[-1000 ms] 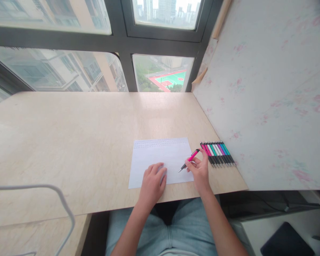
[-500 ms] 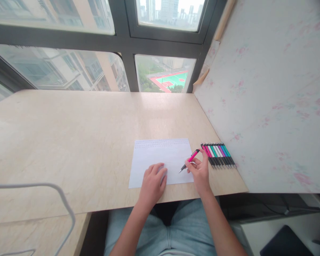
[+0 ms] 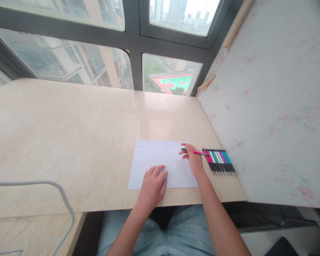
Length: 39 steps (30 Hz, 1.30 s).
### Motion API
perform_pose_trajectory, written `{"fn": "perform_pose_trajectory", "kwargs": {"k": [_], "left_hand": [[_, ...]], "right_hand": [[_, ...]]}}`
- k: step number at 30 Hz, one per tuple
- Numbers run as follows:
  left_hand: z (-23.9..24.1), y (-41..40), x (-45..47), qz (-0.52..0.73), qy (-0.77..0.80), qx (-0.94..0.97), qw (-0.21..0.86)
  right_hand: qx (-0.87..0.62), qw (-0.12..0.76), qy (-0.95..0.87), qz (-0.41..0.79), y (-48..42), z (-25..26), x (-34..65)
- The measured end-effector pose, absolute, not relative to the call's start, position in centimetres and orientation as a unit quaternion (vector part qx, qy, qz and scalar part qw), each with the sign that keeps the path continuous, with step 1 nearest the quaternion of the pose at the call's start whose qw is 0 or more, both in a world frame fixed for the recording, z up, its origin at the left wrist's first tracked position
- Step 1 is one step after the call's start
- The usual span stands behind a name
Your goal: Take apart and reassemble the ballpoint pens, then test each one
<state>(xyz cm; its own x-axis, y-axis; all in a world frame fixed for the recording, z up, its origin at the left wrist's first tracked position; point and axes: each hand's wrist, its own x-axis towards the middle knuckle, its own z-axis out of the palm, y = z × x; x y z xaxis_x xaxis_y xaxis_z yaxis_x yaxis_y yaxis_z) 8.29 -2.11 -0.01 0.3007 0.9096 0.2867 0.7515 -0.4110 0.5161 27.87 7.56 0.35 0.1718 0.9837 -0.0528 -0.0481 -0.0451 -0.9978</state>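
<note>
A white sheet of paper (image 3: 149, 160) lies on the table, with small lines of writing along its top edge. My left hand (image 3: 155, 181) rests on the lower part of the sheet, fingers loosely spread and holding nothing. Over the sheet's upper right side, my right hand (image 3: 193, 158) holds a pink pen (image 3: 198, 152) between its fingers. The pen lies nearly level, its dark grip and tip pointing left near the written lines. Whether the tip touches the paper I cannot tell. Right of that hand, several pens (image 3: 218, 161) lie side by side in a row.
The pale table (image 3: 69, 142) runs up to a dark-framed window (image 3: 137, 64). A floral-papered wall (image 3: 269, 124) borders the right side, close to the row of pens. A grey cable (image 3: 61, 192) arches over the table at lower left.
My right hand has moved up the sheet, and the pen has turned from pointing down-left to nearly level, tip leftward. My left hand stays on the paper. The view has tilted slightly.
</note>
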Motion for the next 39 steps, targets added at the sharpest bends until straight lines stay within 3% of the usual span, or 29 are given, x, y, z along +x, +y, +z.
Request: {"fn": "perform_pose_trajectory", "kwargs": {"k": [6,12,39], "left_hand": [[0.0,-2.2,8.2,0.256,0.532,0.791,0.160],[-0.1,-2.2,8.2,0.261,0.532,0.788,0.168],[-0.1,-2.1,8.1,0.242,0.535,0.787,0.188]], "right_hand": [[-0.614,0.448,-0.528,0.379,10.2,-0.7,27.0],[-0.636,0.411,-0.609,0.236,10.3,-1.6,26.4],[-0.649,0.414,-0.603,0.210,10.3,-1.9,26.5]]}}
